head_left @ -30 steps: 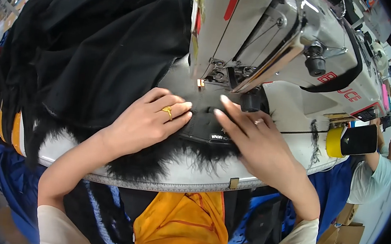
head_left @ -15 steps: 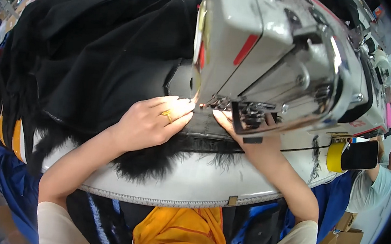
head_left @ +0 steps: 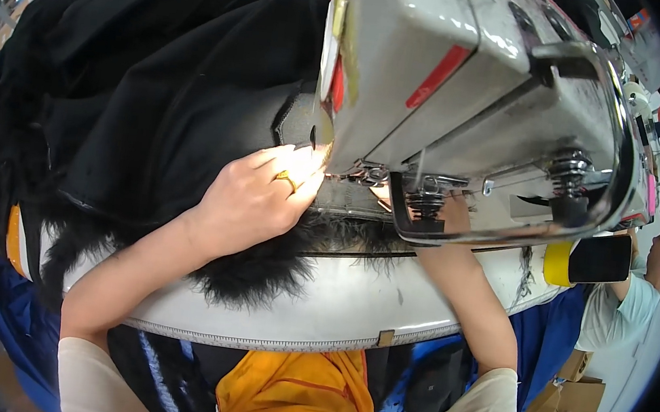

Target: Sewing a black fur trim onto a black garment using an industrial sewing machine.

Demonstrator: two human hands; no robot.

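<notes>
A black garment (head_left: pixel 170 106) with a fluffy black trim (head_left: pixel 253 274) is spread under the head of a white sewing machine (head_left: pixel 410 77). My left hand (head_left: pixel 262 190), with a gold ring, presses on the cloth left of the presser foot (head_left: pixel 370 172). Its fingers lie flat and outstretched, their tips lit by the machine lamp. On the other side of the foot, my right hand (head_left: pixel 451 216) reaches in beneath the machine head. The metal guard covers most of it; only a bit of fingertip shows by the foot, so its grip is hidden.
A measuring tape (head_left: pixel 249 343) runs along the front edge of the white table (head_left: pixel 352 298). To the right are a yellow roll (head_left: pixel 558 263) and a black flat object (head_left: pixel 601 260). Another person's arm (head_left: pixel 618 288) shows beyond. Cardboard boxes (head_left: pixel 571 408) stand low on the right.
The view has shifted slightly, and the machine head looks larger. My left fingers sit closer together. My right hand has slid farther behind the guard, hiding more of its fingers.
</notes>
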